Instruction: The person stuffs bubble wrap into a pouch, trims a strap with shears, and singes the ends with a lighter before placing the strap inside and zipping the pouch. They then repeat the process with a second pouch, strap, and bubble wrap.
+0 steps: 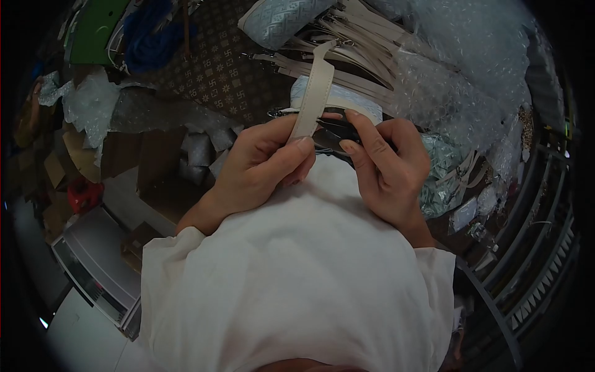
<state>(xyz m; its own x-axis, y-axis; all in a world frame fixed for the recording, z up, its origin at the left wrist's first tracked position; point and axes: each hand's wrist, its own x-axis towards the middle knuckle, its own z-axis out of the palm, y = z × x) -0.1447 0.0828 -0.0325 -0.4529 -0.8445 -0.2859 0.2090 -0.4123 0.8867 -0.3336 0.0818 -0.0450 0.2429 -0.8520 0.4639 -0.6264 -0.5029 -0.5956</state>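
A cream stitched strap (317, 87) stands up from my left hand (268, 158), pinched between thumb and fingers near its lower end. My right hand (390, 158) grips small black snips (338, 128) between thumb and forefinger, their pointed tips right at the strap's edge. Both hands are close together in front of my chest. Just behind them lies a pale blue and white pouch-like piece (338, 98), partly hidden by the strap and fingers.
A pile of cream straps (362, 46) with metal clasps lies ahead, beside a quilted silvery piece (282, 25). Bubble wrap (458, 68) fills the right. A dark patterned cloth (217, 74) covers the surface. Cardboard boxes (158, 164) stand left, metal rails (527, 248) right.
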